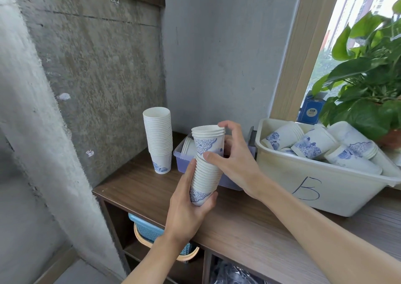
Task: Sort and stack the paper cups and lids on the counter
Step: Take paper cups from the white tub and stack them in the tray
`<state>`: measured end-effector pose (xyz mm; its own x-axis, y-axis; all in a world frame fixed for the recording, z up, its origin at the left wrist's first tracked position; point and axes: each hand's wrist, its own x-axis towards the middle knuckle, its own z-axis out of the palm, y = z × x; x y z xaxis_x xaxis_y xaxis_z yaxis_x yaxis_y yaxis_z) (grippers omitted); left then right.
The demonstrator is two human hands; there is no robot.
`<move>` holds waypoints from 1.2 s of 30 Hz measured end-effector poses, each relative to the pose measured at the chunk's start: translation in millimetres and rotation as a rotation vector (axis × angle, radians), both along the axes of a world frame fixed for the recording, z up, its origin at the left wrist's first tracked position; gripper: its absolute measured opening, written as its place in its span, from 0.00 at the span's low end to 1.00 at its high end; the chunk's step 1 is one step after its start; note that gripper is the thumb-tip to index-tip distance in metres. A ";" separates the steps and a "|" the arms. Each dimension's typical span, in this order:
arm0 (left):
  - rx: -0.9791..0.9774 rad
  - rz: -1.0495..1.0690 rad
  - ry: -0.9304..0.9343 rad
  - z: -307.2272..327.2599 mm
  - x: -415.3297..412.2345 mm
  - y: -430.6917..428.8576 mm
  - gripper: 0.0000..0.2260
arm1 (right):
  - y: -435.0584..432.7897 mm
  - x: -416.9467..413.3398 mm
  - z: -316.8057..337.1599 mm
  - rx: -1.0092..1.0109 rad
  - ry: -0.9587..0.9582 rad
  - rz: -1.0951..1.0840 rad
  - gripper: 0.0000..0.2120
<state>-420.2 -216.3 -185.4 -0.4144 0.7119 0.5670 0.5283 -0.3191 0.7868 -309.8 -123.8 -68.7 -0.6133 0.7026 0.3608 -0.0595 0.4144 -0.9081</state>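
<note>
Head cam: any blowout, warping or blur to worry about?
Head view: window washed out by daylight; wide-angle bends the concrete pillar and window frame; plant leaves smeared at the right edge; held cup stack, left hand and right hand sharp, shadows soft.

Held cup stack: white, blue ornamental floral print.
Standing cup stack: white, blue flower print on bottom cup.
Tub: cream, dark blue hand-drawn mark on the side.
Box: translucent lavender.
Bench: brown wood grain.
Plant: green leaves.
Basket: light blue lattice.
</note>
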 end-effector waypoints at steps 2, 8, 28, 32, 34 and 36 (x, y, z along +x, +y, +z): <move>0.007 0.005 -0.005 0.0 -0.2 -0.1 0.41 | -1.0 1.2 -2.5 -0.010 -0.019 0.006 0.24; 0.012 0.012 0.006 0.6 0.5 0.4 0.41 | -0.6 -0.7 -8.4 -0.043 -0.061 -0.004 0.22; -0.027 0.189 -0.112 -1.4 -31.5 -2.2 0.41 | 34.8 -30.8 -6.7 0.016 -0.173 -0.006 0.15; -0.066 0.245 -0.192 -9.9 -55.1 -6.8 0.39 | 63.8 -47.8 -6.7 0.171 -0.423 -0.042 0.27; -0.069 0.251 -0.177 -11.1 -55.3 -5.4 0.40 | 72.0 -57.2 -7.0 0.189 -0.502 -0.001 0.32; -0.063 0.262 -0.136 -12.3 -53.8 -4.4 0.40 | 77.8 -66.2 -8.6 0.184 -0.556 0.048 0.36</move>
